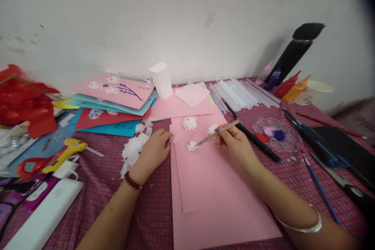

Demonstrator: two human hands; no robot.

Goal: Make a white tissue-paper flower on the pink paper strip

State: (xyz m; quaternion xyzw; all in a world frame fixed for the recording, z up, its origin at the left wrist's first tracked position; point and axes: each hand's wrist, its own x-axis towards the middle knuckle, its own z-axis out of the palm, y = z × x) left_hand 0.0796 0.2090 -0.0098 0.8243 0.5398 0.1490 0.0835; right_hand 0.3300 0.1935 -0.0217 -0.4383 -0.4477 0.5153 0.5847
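Observation:
My right hand [231, 138] grips a flat wooden stick [209, 137] whose narrow end touches a small white paper flower cluster [191, 145] on the pink sheet [222, 203]. Above it on the sheet is a fuller white cluster [189, 123]; another white cluster [212, 129] is partly hidden by my right hand. At the sheet's left edge, my left hand [156, 144] has its thumb and forefinger closed on a small piece of white paper [174, 139]. Beneath and beside that hand lies a heap of white paper pieces [131, 150].
Finished-looking flower cards [123, 90] are stacked at back left, near a white paper roll [161, 82]. A yellow glue gun [68, 150] and white power strip [43, 215] lie left. Glue sticks [234, 93], a paint palette [284, 136], brushes and scissors [351, 191] lie right.

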